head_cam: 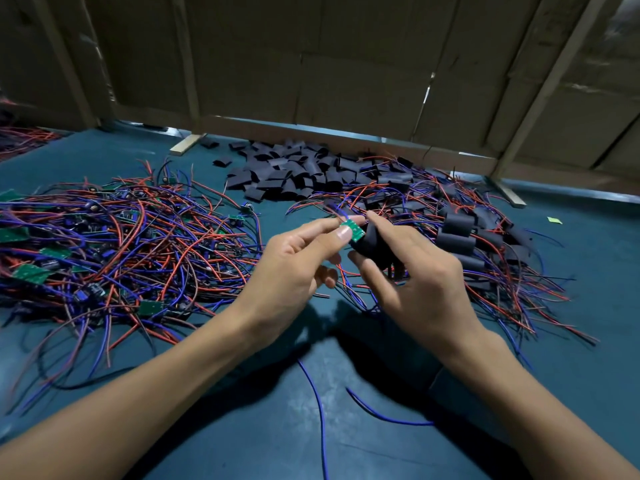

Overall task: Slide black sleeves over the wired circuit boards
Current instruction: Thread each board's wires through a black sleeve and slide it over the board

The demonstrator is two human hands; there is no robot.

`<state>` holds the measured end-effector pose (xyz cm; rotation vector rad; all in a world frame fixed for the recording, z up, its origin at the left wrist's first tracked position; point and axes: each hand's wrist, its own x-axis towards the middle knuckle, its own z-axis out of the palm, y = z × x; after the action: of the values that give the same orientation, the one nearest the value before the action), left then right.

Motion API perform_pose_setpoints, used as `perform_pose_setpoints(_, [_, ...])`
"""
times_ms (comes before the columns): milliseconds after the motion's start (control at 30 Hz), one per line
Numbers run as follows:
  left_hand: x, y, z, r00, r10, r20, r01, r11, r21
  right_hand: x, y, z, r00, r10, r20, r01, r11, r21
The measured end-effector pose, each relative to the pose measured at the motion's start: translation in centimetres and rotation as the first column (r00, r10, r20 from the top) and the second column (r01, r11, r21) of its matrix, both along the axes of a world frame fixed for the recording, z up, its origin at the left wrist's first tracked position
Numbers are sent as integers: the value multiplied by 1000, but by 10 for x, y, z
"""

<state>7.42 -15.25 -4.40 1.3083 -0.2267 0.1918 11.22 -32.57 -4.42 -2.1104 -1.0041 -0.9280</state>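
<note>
Table: a teal work surface with a cardboard and wood-strip partition along the far edge.
Unsleeved pile: a broad tangle of green boards with red and blue wires at the left.
Sleeved pile: finished boards in black sleeves, wires trailing, at the right, just beyond the right hand.
Sleeve stock: flat cut black sleeves heaped at the far centre; no bin or tray holds any of the three heaps.
Left hand: the left hand pinches the small green circuit board between thumb and fingers, the other fingers curled.
Right hand: the right hand grips the black sleeve between forefinger above and thumb below.
Key relation: the board sits just left of the sleeve's mouth, touching or nearly so; its right end appears to point into the opening. The sleeve's long axis runs left to right, roughly in line with the board.
Wires: whether the leads already pass through the sleeve cannot be told.
Next move: likely pushing board rightward and sleeve leftward.
</note>
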Motion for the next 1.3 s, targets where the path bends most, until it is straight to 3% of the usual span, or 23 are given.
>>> perform_pose_setpoints(200, [-2,2,1,996,78,36,-78,997,9,0,-3,1,997,52,51,-49,997,-54])
perform_pose_setpoints(500, [-7,1,-2,947,237,217,-286,929,234,1,-4,5,998,10,60,-5,996,-85])
perform_pose_setpoints(633, [-12,0,-1,824,168,541,-491,688,534,8,-11,7,997,32,63,-27,995,-93])
perform_pose_setpoints(700, [-13,1,4,797,88,598,-519,606,603,10,-14,7,996,40,82,-30,992,-119])
perform_pose_setpoints(800, [-13,14,22,863,-10,506,-426,525,737,12,-21,13,987,23,162,-3,993,-118])
perform_pose_setpoints(867, [-11,38,38,924,34,380,-351,465,812,14,-31,23,957,-35,286,51,997,-49])
perform_pose_setpoints(900, [-7,55,45,944,85,318,-325,395,859,16,-38,27,928,-92,361,97,995,5])
perform_pose_setpoints(1000, [24,107,61,952,230,201,-209,13,978,28,-63,33,829,-319,459,273,948,165])
perform_pose_setpoints(1067, [57,129,66,945,298,138,-99,-139,985,42,-79,29,826,-412,384,378,911,164])
perform_pose_setpoints(1167, [102,141,62,968,243,61,0,-245,970,61,-90,14,893,-450,2,446,885,-135])
perform_pose_setpoints(1233, [119,146,55,984,172,-34,90,-329,940,65,-88,5,811,-537,-231,437,820,-371])
perform_pose_setpoints(1300, [127,148,47,990,113,-86,125,-402,907,66,-85,1,742,-622,-251,450,739,-501])
